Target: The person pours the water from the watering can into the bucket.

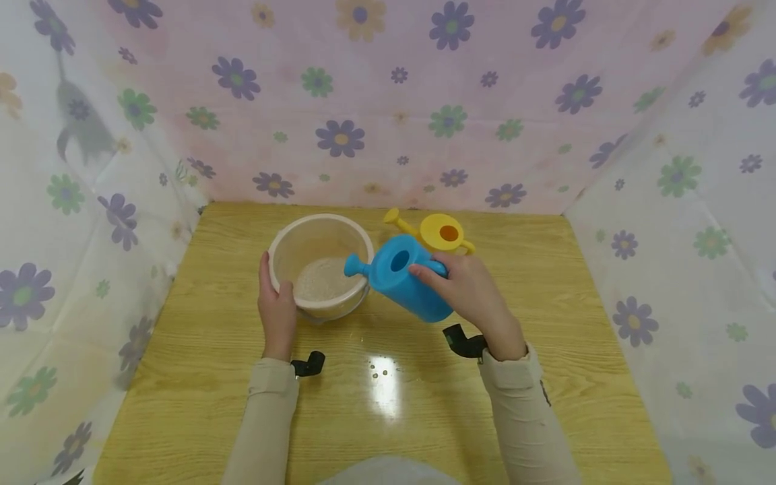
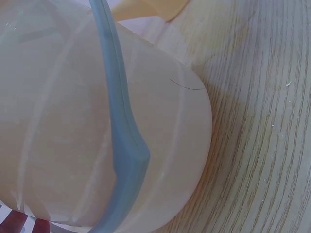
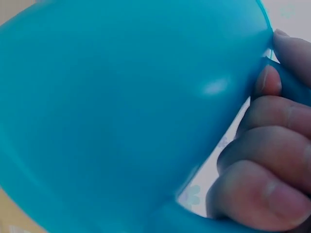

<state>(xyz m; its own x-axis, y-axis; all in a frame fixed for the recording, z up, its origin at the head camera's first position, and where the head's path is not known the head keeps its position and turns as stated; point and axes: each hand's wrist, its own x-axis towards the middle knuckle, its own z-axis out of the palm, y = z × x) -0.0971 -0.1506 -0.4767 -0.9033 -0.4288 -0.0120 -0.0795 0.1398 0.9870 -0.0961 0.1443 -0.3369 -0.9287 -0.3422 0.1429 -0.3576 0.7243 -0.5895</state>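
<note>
The blue watering can (image 1: 407, 277) hangs tilted just beside the bowl (image 1: 321, 266), its spout over the near rim. The right hand (image 1: 469, 289) has its fingers (image 3: 265, 153) curled round the can's handle. The left hand (image 1: 275, 306) clasps the bowl's near-left wall, thumb over the rim. Pale grains already lie in the bowl's bottom (nothing visibly falls from the spout), so the pouring looks underway rather than finished. A yellow watering can (image 1: 439, 232) stands behind the bowl on the table (image 1: 545, 303).
</note>
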